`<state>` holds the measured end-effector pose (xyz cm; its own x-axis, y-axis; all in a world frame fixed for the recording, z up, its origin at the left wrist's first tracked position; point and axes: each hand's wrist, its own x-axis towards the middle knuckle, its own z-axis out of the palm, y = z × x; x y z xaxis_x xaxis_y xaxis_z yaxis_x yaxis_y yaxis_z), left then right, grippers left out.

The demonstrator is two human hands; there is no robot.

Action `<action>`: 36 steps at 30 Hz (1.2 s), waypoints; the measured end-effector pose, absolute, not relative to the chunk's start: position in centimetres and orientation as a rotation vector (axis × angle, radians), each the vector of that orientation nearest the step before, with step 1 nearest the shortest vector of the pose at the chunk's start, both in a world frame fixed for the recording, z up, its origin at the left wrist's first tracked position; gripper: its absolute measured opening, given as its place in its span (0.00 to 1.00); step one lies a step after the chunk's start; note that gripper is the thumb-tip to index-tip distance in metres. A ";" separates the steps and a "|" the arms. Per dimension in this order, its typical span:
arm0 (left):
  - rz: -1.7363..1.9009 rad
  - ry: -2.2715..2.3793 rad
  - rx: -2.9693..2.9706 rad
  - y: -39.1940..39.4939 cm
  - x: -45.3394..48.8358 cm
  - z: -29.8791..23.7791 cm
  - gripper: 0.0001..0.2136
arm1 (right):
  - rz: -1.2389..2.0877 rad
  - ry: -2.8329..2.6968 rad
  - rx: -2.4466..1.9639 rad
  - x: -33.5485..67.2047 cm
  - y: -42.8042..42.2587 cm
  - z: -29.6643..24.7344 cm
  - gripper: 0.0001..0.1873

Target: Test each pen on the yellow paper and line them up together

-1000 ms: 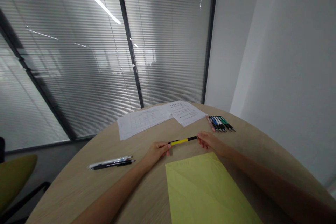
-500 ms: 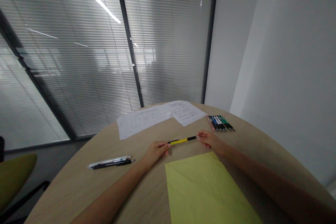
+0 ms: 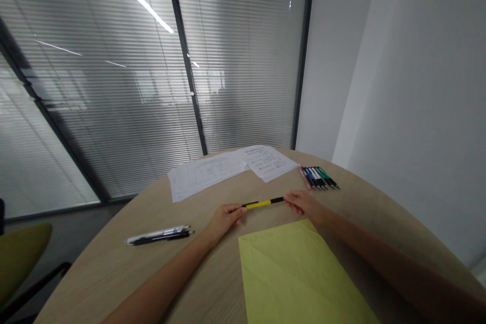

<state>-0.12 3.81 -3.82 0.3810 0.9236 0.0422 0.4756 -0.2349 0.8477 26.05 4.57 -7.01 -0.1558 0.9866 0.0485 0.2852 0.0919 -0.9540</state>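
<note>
The person's bare forearms reach in from the bottom of the view, angled toward each other, and the two hands meet a slim yellow-and-black pen (image 3: 263, 204) between them. The left hand (image 3: 224, 221) is closed around one black end, fingers curled and thumb on top, and the right hand (image 3: 302, 203) pinches the other black end between its fingertips, so the pen spans the gap almost level, rising slightly to the right. It lies just beyond the top corner of a smooth yellow sheet (image 3: 299, 276), which rests flat on the pale wood-grain curve of the round worktop (image 3: 364, 215). Farther off lie two overlapping printed papers (image 3: 228, 172), thin and white, and to their right a tight row of pens (image 3: 319, 178) with black, blue, green and pink barrels, side by side. Left of the left hand, two pens (image 3: 159, 235), one silver-white and one black, lie together. Against the frame a second earlier, the hands and pen sit nearly where they were, with the grip unchanged and the view only slightly shifted.
</note>
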 end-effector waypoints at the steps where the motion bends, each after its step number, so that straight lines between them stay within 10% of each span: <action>1: 0.728 1.213 1.855 3.8 -0.1 -3.9 0.18 | 1.112 -1.583 -1.278 26.1 4.7 -7.1 0.18; 27: 0.850 1.265 1.726 3.7 0.1 -3.6 0.19 | 1.369 -1.055 -1.009 26.8 5.5 -7.0 0.12; 36: 0.887 1.285 1.685 3.8 -0.1 -3.4 0.19 | 0.770 -1.429 -1.363 27.3 5.7 -6.7 0.04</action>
<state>-0.08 3.78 -3.45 0.2313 0.9714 0.0529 0.3939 -0.1432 0.9079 27.32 5.69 -6.66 0.1075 0.9696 0.2196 0.3495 0.1700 -0.9214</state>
